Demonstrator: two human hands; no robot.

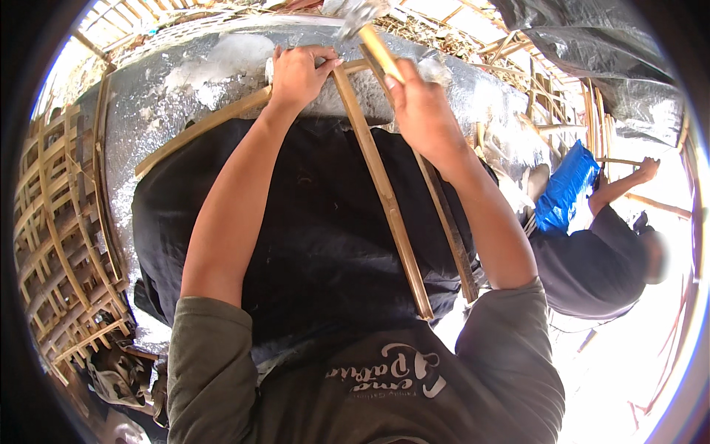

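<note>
My right hand (pixel 427 115) grips the wooden handle of a hammer (pixel 379 52), its metal head raised and blurred at the top of the view. Close to its left, my left hand (pixel 299 76) is closed in a pinch at the upper end of a long bamboo strip (pixel 381 189). Whatever lies between those fingertips is too small to make out. That strip meets a bamboo crosspiece (pixel 207 127), which passes under my left hand. A second, darker strip (pixel 447 222) runs beside the first, its upper part partly hidden by my right hand and forearm.
Black cloth (pixel 310 222) covers my lap beneath the strips. Beyond it lies a grey, worn surface (pixel 166 92). A woven bamboo lattice (pixel 63 244) stands at the left. On the right, another person (pixel 592 259) in dark clothing sits near a blue plastic bag (pixel 568 185), holding a thin stick.
</note>
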